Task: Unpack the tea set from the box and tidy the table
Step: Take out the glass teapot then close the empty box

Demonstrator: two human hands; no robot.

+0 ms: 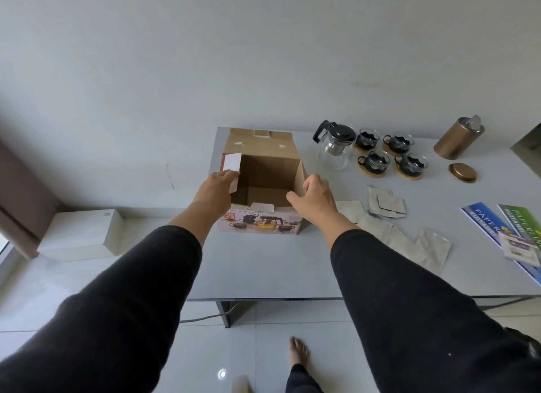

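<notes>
Grey table, open box near left edge

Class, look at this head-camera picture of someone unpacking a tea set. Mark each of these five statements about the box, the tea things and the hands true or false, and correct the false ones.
1. The cardboard box stands open on the table. True.
2. The glass teapot is still inside the box. False: it stands on the table, right of the box.
3. Four glass cups stand beside the teapot. True.
4. The bronze canister has its lid on. False: the lid lies on the table in front of it.
5. The right hand holds a cup. False: it is at the box's right wall, while the left hand is at the white side flap.
</notes>
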